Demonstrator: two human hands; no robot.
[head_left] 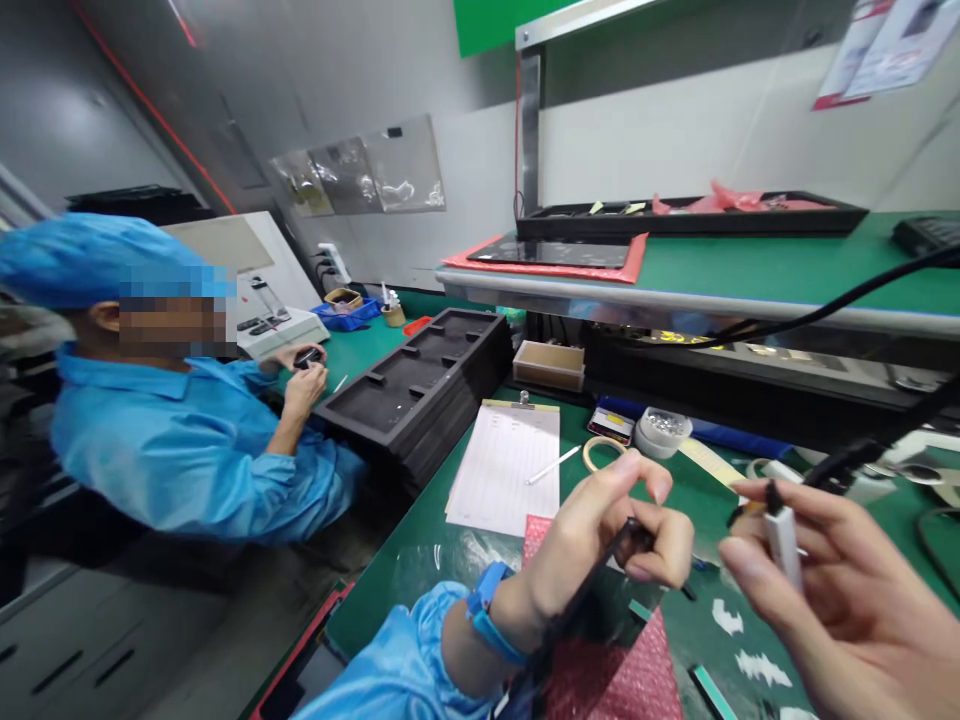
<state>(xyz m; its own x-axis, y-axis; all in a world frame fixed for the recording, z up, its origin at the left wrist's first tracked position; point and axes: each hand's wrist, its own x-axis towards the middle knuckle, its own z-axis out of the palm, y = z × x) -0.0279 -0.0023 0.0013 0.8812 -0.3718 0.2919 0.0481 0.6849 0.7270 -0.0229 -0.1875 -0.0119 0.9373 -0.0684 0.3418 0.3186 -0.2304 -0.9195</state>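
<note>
While your left hand [585, 535] curls around a thin dark strip [636, 532] and your right hand [847, 600] pinches a small white piece [784, 540], both above the worktop [390, 600] towards its near edge, a slackened grip could drop either.

Colours noted: green, blue, black, pinkish-red, white, tan.
Flat green bench top [382, 600], plain. Light-blue cloth sleeve [397, 670], unpatterned; deeper-blue banded wrist strap [487, 590]. Slim, stick-shaped white piece [783, 545] with black tip. Thin, long-edged black piece [585, 592]. Pinkish-red bubble-wrap sheet [651, 675], regular dotted pattern. White paper sheets [495, 450], faint ruled lines. Stacked rectangular black trays [459, 415], solid matt. Flat tan tape ring [587, 450]. Co-worker's round light-blue cloth cap [82, 255].
</note>
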